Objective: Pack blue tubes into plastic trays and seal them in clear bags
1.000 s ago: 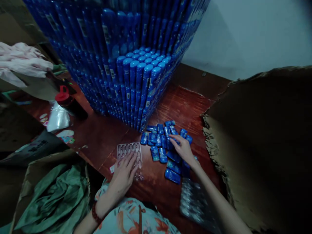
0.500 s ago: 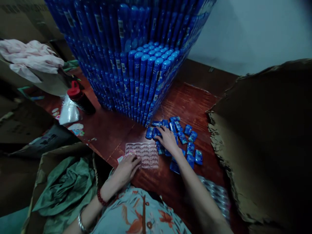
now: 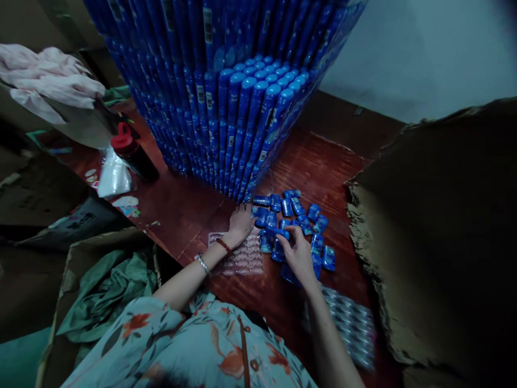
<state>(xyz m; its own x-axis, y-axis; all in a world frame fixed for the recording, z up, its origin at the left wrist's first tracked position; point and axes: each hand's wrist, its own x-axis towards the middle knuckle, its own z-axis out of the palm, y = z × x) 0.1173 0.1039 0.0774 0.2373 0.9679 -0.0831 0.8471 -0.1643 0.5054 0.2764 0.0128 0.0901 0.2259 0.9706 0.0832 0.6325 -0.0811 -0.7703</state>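
My right hand [image 3: 299, 254] is closed in a pinch, thumb and fingers on a small blue wrapped packet [image 3: 281, 233] at the loose pile [image 3: 317, 243]. Across the clear plastic tray [image 3: 238, 265] reaches my left hand [image 3: 241, 223]. Its fingers and thumb close about another blue packet [image 3: 253, 211] at the pile's left edge, mostly hidden by the hand. Rows of wavy hollows mark the tray, which lies flat, partly under my left forearm. Several more packets lie scattered between and beyond both hands.
A tall stack of blue packs [image 3: 242, 118] stands just beyond the pile. Torn cardboard [image 3: 375, 258] borders the right side. Another clear tray [image 3: 351, 326] lies by my right forearm. At left are a red-capped bottle [image 3: 135, 157], a plastic bag [image 3: 114, 178] and a box holding green cloth [image 3: 109, 302].
My left hand has moved from the tray's left edge forward and right to the packets. The right hand has shifted right and toward me, now pinching a packet. The view has tilted slightly.
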